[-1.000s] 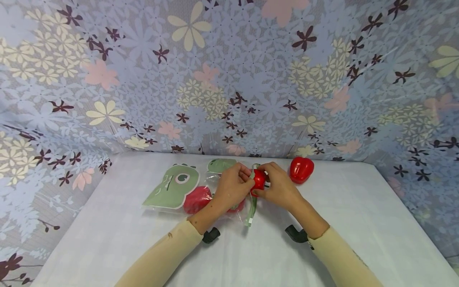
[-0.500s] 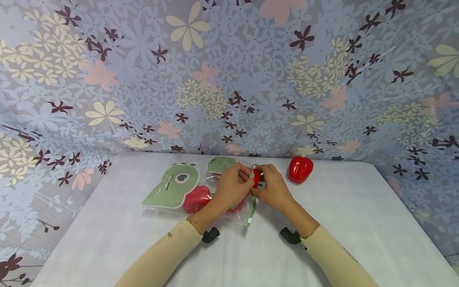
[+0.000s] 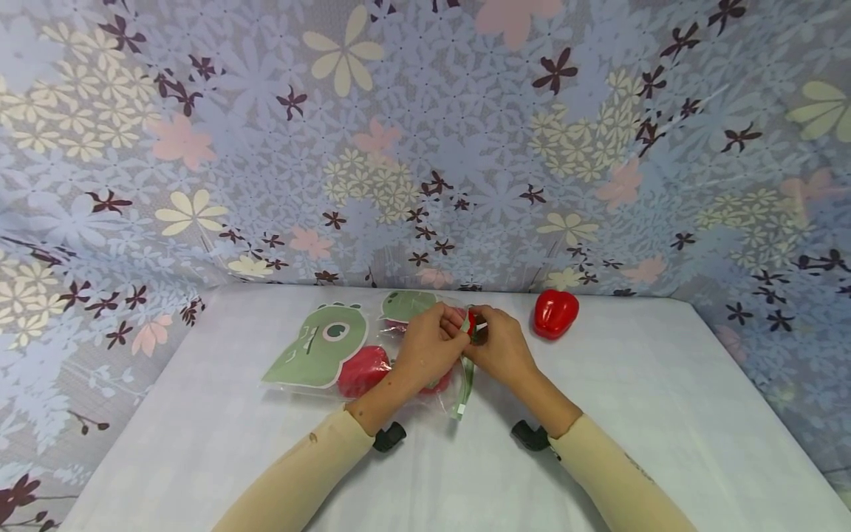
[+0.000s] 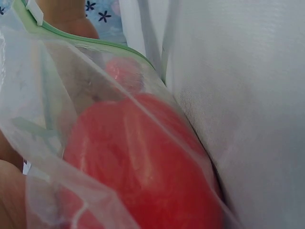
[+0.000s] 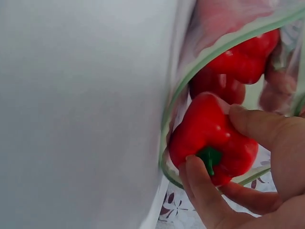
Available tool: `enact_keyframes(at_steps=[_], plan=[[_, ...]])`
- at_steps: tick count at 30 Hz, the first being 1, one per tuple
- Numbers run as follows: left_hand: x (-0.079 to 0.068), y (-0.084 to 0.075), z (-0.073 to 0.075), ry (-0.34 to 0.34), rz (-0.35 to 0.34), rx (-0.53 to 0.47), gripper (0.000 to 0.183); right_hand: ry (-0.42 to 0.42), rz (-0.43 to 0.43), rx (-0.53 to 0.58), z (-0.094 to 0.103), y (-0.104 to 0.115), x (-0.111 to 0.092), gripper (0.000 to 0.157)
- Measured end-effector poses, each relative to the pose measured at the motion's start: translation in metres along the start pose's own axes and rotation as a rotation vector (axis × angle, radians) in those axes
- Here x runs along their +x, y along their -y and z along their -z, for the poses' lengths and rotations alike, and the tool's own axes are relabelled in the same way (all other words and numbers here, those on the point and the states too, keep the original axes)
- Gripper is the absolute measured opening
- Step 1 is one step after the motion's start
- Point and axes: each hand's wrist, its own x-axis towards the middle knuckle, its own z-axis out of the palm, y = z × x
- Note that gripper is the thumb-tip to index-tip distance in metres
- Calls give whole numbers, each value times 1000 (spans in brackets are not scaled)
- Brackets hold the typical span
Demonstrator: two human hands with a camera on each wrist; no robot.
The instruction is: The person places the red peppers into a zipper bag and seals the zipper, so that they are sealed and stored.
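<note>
A floral cloth [image 3: 459,140] spans the upper frame behind a white table [image 3: 459,480]. Left of center, a clear bag [image 3: 312,351] with green prints lies lengthwise across the tabletop — its mouth facing right, toward the person's right hand [image 3: 503,345]. Beside the mouth, the left hand [image 3: 428,343] pinches the bag's edge between thumb and fingers. The right hand's thumb and fingers are curled round a red pepper [image 5: 214,129], just right of center in the frame and between the two hands.

The key relation: the pepper sits in the bag's mouth, green rim [image 5: 195,70] looping round it, its axis running into the bag — stem [image 5: 209,157] outward, blunt end inward. Other peppers [image 3: 364,369] lie inside; a spare pepper [image 3: 555,314] rests farther right, nearer the right hand.
</note>
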Motion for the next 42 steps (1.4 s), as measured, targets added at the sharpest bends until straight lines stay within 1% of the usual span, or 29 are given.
enact_keyframes(at_steps=[6,9,13,17,20,22,25,29,30,34,37,42], plan=[[0,0,1,0,-10,10,13,46,-58,119,-1,2,1,60],[-1,0,1,1,-10,8,14,48,-80,149,-3,2,2,56],[0,0,1,13,-7,-33,15,65,-104,178,-6,2,4,52],[0,0,0,24,3,-64,14,115,-95,221,-6,3,5,37],[0,0,0,21,2,-58,14,143,-67,230,-6,1,5,26],[0,0,0,19,-4,-52,14,151,-58,228,-7,-1,5,23],[0,0,1,17,-10,-45,14,135,-58,211,-7,-2,5,27],[0,0,1,17,-8,-51,14,98,-75,198,-2,-3,3,39],[-1,0,1,18,-6,-56,15,87,-82,198,0,-4,3,40],[-1,-1,1,28,-2,-88,17,45,-60,192,9,-7,3,34],[-1,-1,1,30,-3,-85,19,12,-21,171,15,-10,3,31],[-1,-1,1,34,2,-73,19,-39,7,139,28,-15,4,29]])
